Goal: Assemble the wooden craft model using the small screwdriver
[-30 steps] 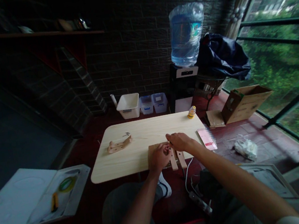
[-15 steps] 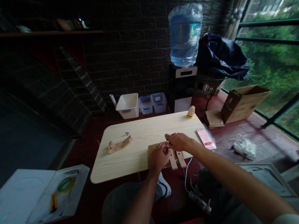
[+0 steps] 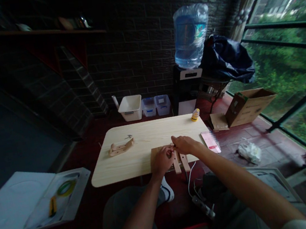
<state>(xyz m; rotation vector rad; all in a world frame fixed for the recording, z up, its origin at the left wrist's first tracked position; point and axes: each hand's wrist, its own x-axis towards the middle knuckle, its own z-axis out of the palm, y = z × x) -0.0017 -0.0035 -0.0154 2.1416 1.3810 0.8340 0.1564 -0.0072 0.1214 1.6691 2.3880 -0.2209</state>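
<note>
From over here, the left grip and right grip partly hide the wooden strips, and whatever lies between the two is too small to tell. The pink panel's corner is blurred out.

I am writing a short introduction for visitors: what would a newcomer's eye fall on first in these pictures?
Probably the blue water bottle, wrapped in clear plastic, on the dispenser by the dark brick wall. Next, the pale table in the middle, where the left hand and right hand meet over wooden pieces at its near edge. The window on the right, showing green trees, also stands out.
</note>
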